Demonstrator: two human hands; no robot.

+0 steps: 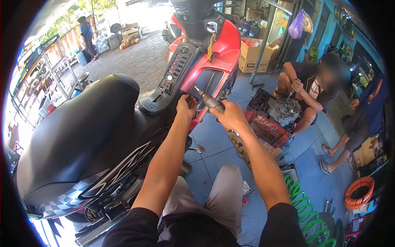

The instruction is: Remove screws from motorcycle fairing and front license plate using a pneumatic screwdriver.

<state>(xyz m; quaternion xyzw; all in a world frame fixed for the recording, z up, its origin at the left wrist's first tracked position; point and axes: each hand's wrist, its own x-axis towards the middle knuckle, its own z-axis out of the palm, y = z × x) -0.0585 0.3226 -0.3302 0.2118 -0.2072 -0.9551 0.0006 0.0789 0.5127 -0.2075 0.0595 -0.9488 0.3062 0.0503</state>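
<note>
In my right hand is a thick, dark screwdriver, its thin tip pointing up and to the left toward the motorbike's centre panel. My left hand is beside that tip, fingers curled together at the lower edge of the panel. What they pinch, if anything, is too small to make out. The red and black motorbike stands in front of me and to my left. Its long black seat is at the left, and a slotted black centre cover lies along its middle. Keys hang near the ignition.
At the right, a seated person works behind a red crate with a plastic-wrapped part on it. Another person stands farther right. A green coiled hose is by my right arm. A cardboard box stands behind.
</note>
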